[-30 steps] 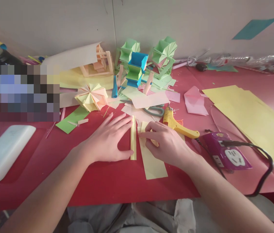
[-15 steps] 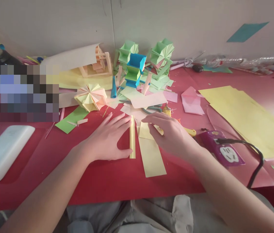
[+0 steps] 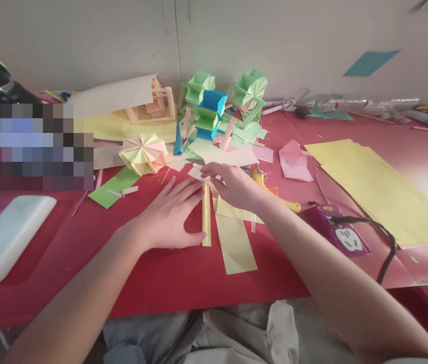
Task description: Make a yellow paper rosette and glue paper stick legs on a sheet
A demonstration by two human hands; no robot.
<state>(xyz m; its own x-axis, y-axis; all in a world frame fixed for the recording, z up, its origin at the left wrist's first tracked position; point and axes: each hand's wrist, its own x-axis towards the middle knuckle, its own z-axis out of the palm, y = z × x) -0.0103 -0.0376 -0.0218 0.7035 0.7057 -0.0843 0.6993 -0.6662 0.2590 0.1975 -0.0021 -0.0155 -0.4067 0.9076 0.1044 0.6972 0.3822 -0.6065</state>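
My left hand (image 3: pixel 172 217) lies spread on the red table, its thumb and fingertips against a narrow, flattened roll of yellow paper (image 3: pixel 206 217). At the far end of that roll is my right hand (image 3: pixel 232 184), its fingers bent and drawn together. What those fingers hold, if anything, is too small to make out. Just right of the roll lies a flat yellow paper strip (image 3: pixel 235 247), with another piece of yellow paper partly under my right forearm. A short clear strip (image 3: pixel 253 223) shows beside my forearm.
Green and blue folded paper models (image 3: pixel 211 114) stand at the back among paper scraps. A pleated paper wheel (image 3: pixel 143 154) sits left of them. To the right are a yellow-handled tool (image 3: pixel 287 203), a purple power strip (image 3: pixel 337 230) and yellow sheets (image 3: pixel 373 192). A white power bank (image 3: pixel 11 240) lies left.
My right hand has moved left and slightly away from me, from above the flat yellow strip to the far end of the roll. My left hand keeps its place on the roll.
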